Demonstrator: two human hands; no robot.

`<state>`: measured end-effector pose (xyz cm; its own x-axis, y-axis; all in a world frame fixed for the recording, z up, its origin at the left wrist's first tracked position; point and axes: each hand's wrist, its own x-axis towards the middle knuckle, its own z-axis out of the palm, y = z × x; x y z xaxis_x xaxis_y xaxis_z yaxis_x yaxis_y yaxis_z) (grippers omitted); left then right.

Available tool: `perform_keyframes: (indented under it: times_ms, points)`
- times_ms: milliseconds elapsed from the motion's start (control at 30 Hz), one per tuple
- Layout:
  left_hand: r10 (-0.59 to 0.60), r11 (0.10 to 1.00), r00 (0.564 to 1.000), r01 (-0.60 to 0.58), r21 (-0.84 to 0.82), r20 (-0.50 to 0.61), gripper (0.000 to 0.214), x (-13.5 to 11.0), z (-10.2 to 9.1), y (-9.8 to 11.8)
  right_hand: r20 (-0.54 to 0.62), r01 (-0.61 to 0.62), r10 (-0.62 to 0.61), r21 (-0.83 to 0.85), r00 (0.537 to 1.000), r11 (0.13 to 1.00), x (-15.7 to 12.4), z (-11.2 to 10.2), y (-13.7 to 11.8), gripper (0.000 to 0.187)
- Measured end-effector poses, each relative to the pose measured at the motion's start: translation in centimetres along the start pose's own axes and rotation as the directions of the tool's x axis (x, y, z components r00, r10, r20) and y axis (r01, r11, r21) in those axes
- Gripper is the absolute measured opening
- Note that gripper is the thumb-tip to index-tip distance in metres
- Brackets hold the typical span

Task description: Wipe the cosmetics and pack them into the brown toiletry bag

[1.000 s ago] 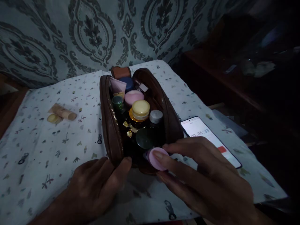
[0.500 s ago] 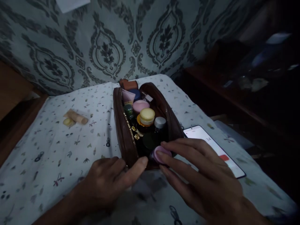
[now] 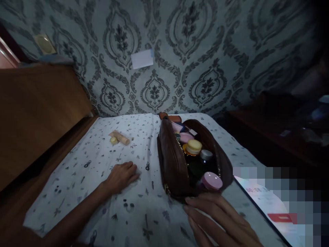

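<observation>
A brown zip pouch stands open on a patterned white cloth, packed with several small jars and bottles. A pink-lidded jar sits at its near end, with a yellow-lidded jar and a grey-capped bottle behind it. My left hand rests flat on the cloth to the left of the pouch, fingers loosely curled, holding nothing. My right hand hovers just in front of the pouch's near end, fingers stretched out and empty, not touching the pink jar.
A beige tube with a yellow cap lies on the cloth at the back left. A lit phone lies to the right of the pouch, partly blurred. A wooden board runs along the left; patterned wallpaper stands behind.
My left hand has left the pouch's near corner and moved left onto the cloth. My right hand has let go of the pink jar and drawn back. The camera tilted up and left.
</observation>
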<state>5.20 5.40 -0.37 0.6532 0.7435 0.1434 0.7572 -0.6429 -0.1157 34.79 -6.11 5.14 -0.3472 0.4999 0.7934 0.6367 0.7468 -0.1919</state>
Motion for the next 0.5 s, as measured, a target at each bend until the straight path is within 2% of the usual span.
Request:
perform_keyframes:
  times_ms: [33,100,133,167,233,267,300,367,433,500]
  points:
    - [-0.105,0.994,0.993,0.106,-0.008,0.047,0.018,-0.1,0.1,-1.2,-0.013,0.001,-0.001,0.014,1.0,1.0,0.1,0.7,-0.4,0.021]
    - [-0.33,0.943,0.942,0.332,-0.026,0.064,0.018,0.0,-0.1,-3.7,-0.035,-0.001,0.003,0.051,0.999,0.999,0.5,2.1,-1.1,0.021]
    - [-0.43,0.901,0.902,0.432,-0.045,0.045,0.023,0.3,-0.4,-5.0,-0.035,-0.002,0.005,0.077,0.999,0.997,0.7,2.6,-1.4,0.021]
    - [-0.538,0.841,0.843,0.537,-0.065,0.016,0.03,0.7,-0.8,-6.4,-0.025,-0.005,0.008,0.107,1.0,0.994,1.0,3.2,-1.8,0.021]
    - [-0.665,0.745,0.747,0.661,-0.092,-0.013,0.039,1.5,-1.4,-8.8,0.019,-0.027,0.025,0.162,1.0,0.986,1.5,4.2,-2.3,0.021]
    - [-0.691,0.72,0.723,0.685,-0.107,-0.019,0.043,1.8,-1.6,-9.8,0.057,-0.048,0.038,0.184,0.998,0.982,1.8,4.7,-2.5,0.02]
    - [-0.69,0.721,0.723,0.682,-0.12,-0.038,0.047,2.0,-1.7,-10.7,0.094,-0.07,0.052,0.2,0.994,0.977,2.1,5.4,-2.7,0.019]
    - [-0.618,0.783,0.782,0.604,-0.148,-0.082,0.048,2.1,-1.7,-11.8,0.167,-0.113,0.077,0.219,0.983,0.969,2.6,6.9,-2.8,0.018]
    - [-0.533,0.842,0.839,0.513,-0.169,-0.108,0.043,1.9,-1.4,-12.2,0.223,-0.157,0.106,0.225,0.969,0.962,2.9,8.8,-2.7,0.021]
    - [-0.498,0.86,0.863,0.477,-0.183,-0.091,0.037,1.7,-1.1,-12.0,0.287,-0.203,0.133,0.228,0.949,0.952,2.9,11.0,-2.4,0.024]
